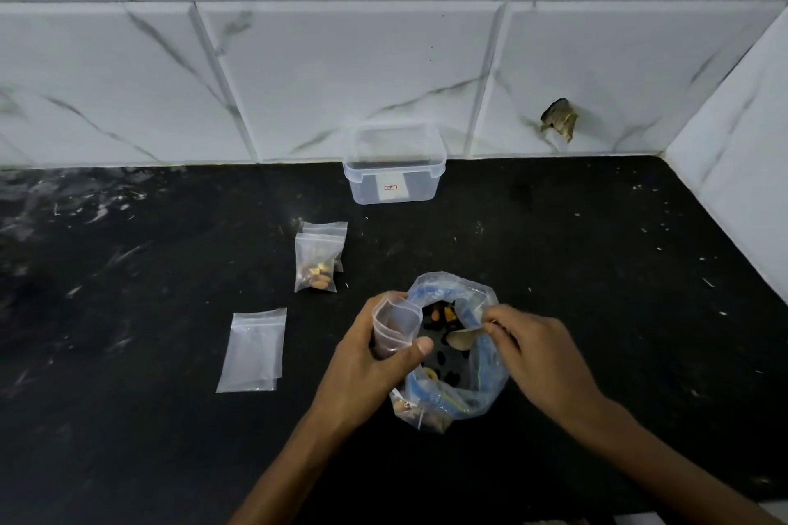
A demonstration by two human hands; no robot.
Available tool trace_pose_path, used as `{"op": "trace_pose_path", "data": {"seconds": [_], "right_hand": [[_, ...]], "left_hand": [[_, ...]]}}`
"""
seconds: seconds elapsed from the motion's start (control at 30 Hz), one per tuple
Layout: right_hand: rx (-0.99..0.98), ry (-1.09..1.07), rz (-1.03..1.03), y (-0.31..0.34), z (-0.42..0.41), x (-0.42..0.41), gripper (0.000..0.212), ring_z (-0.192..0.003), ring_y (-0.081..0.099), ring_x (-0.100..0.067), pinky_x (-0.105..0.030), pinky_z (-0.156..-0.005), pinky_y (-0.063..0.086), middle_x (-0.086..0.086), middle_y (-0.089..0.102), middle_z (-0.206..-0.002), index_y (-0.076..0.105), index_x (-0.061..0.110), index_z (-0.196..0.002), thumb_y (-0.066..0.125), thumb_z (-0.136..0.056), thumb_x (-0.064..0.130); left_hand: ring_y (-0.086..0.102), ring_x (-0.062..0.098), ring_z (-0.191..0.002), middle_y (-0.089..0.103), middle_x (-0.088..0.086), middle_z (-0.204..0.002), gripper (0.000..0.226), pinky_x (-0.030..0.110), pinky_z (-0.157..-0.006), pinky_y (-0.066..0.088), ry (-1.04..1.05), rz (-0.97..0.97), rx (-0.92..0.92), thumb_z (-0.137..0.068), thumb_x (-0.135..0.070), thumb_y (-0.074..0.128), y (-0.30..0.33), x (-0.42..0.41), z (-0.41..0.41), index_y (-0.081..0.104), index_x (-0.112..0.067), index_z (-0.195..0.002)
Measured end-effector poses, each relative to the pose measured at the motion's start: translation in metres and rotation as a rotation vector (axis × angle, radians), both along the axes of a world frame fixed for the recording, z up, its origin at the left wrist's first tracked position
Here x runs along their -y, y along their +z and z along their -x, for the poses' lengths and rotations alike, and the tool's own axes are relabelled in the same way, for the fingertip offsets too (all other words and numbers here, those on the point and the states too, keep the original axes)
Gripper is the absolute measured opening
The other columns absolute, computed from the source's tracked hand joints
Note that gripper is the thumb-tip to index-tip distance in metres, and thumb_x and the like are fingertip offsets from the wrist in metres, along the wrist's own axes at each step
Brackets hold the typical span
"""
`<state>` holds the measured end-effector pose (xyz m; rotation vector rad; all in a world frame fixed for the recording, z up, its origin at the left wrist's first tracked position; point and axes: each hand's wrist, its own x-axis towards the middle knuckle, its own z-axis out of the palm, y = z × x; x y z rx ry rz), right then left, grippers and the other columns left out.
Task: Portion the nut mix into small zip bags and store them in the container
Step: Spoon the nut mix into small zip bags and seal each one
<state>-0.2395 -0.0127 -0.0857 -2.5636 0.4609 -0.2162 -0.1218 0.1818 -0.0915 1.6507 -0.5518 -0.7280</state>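
A: What could go wrong from here?

B: A spill. The left hand point(375, 350) grips a small bag point(394, 326), its mouth curled open, right against the big bag point(452, 350) of nuts point(443, 318). The right hand point(537, 347) pinches the big bag's rim. If that soft rim sags, or the small mouth folds shut, nuts land on the counter point(597, 251).

A: And the big bag itself?

B: Floppy plastic, probably prone to slump if let go (it looks propped only by those two hands).

A: Room to work?

B: Plenty to the right, until the side wall point(737, 166). Left is busier: empty bags point(253, 350) nearby, filled bags point(317, 258) just beyond them.

A: The container point(394, 170)?

B: Lid off, against the back tiles, well apart from the hands. The path to it looks free.
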Motion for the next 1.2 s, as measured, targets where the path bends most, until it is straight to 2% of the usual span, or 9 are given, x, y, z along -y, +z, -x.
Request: {"op": "trace_pose_path", "data": {"seconds": [0.17, 0.3, 0.4, 0.53, 0.67, 0.9, 0.97, 1.1, 1.2], "right_hand": [[-0.117, -0.118, -0.28, -0.005, -0.003, -0.008, 0.012, -0.06, 0.066, -0.002, -0.02, -0.056, 0.054, 0.006, 0.065, -0.072, 0.065, 0.024, -0.094, 0.058, -0.094, 0.015], [-0.273, -0.19, -0.539, -0.008, -0.013, -0.017, 0.011, -0.06, 0.07, -0.011, -0.02, -0.054, 0.055, -0.004, 0.071, -0.074, 0.066, 0.022, -0.097, 0.056, -0.096, 0.016], [-0.308, -0.285, -0.697, -0.007, -0.019, -0.018, 0.013, -0.06, 0.071, -0.016, -0.023, -0.054, 0.055, -0.007, 0.072, -0.073, 0.066, 0.018, -0.097, 0.054, -0.097, 0.015], [-0.255, -0.407, -0.762, -0.003, -0.018, -0.008, 0.014, -0.065, 0.072, -0.023, -0.025, -0.054, 0.054, -0.011, 0.073, -0.074, 0.068, 0.016, -0.093, 0.055, -0.097, 0.016], [-0.199, -0.482, -0.855, 0.005, -0.012, 0.004, 0.014, -0.065, 0.07, -0.022, -0.027, -0.056, 0.055, -0.011, 0.073, -0.085, 0.068, 0.011, -0.096, 0.054, -0.097, 0.012], [-0.127, -0.539, -0.957, 0.03, -0.003, 0.024, 0.016, -0.06, 0.065, -0.013, -0.024, -0.054, 0.051, -0.011, 0.073, -0.089, 0.068, 0.009, -0.1, 0.053, -0.096, 0.009], [-0.065, -0.556, -0.974, 0.045, -0.003, 0.03, 0.016, -0.064, 0.064, -0.014, -0.025, -0.055, 0.051, -0.01, 0.073, -0.09, 0.068, 0.01, -0.101, 0.052, -0.096, 0.01], [0.095, -0.528, -0.998, 0.082, -0.008, 0.035, 0.016, -0.061, 0.062, -0.013, -0.023, -0.052, 0.048, -0.013, 0.073, -0.091, 0.067, 0.008, -0.101, 0.051, -0.096, 0.009], [0.195, -0.451, -0.972, 0.103, -0.014, 0.034, 0.015, -0.054, 0.06, -0.011, -0.02, -0.045, 0.047, -0.013, 0.074, -0.087, 0.067, 0.007, -0.097, 0.052, -0.096, 0.009]], "left_hand": [[0.066, 0.007, -0.108, 0.067, -0.015, -0.114, 0.048, 0.035, -0.092, 0.055, -0.038, -0.002, -0.012, -0.078, -0.043, 0.075, -0.006, 0.008, 0.004, 0.055, -0.045, -0.122], [0.065, 0.003, -0.103, 0.067, -0.019, -0.108, 0.045, 0.023, -0.085, 0.052, -0.066, -0.009, -0.012, -0.079, -0.04, 0.074, -0.005, 0.016, 0.01, 0.056, -0.043, -0.12], [0.065, 0.001, -0.101, 0.067, -0.021, -0.107, 0.043, 0.016, -0.083, 0.049, -0.063, -0.019, -0.004, -0.079, -0.04, 0.074, -0.003, 0.017, 0.012, 0.056, -0.042, -0.119], [0.064, 0.0, -0.104, 0.067, -0.021, -0.11, 0.041, 0.024, -0.088, 0.051, -0.043, -0.056, -0.004, -0.086, -0.036, 0.074, -0.005, 0.012, 0.007, 0.054, -0.043, -0.121], [0.064, 0.002, -0.109, 0.068, -0.017, -0.116, 0.051, 0.034, -0.097, 0.052, -0.015, -0.063, -0.012, -0.081, -0.045, 0.077, -0.007, 0.009, 0.002, 0.054, -0.04, -0.126], [0.06, -0.012, -0.102, 0.062, -0.035, -0.108, 0.047, 0.006, -0.077, 0.047, 0.041, -0.067, 0.045, -0.075, -0.045, 0.073, 0.006, 0.007, -0.003, 0.052, -0.048, -0.116], [0.06, -0.011, -0.102, 0.062, -0.034, -0.108, 0.045, 0.005, -0.077, 0.046, 0.058, -0.08, 0.086, -0.078, -0.041, 0.076, 0.007, 0.008, -0.004, 0.052, -0.048, -0.116], [0.061, -0.006, -0.105, 0.065, -0.021, -0.112, 0.048, 0.017, -0.083, 0.051, 0.086, -0.1, 0.151, -0.078, -0.043, 0.079, 0.004, 0.011, -0.008, 0.051, -0.051, -0.117], [0.059, 0.002, -0.112, 0.062, -0.016, -0.118, 0.061, 0.032, -0.093, 0.054, 0.081, -0.102, 0.201, -0.07, -0.059, 0.076, 0.005, 0.017, -0.008, 0.049, -0.05, -0.123]]}}
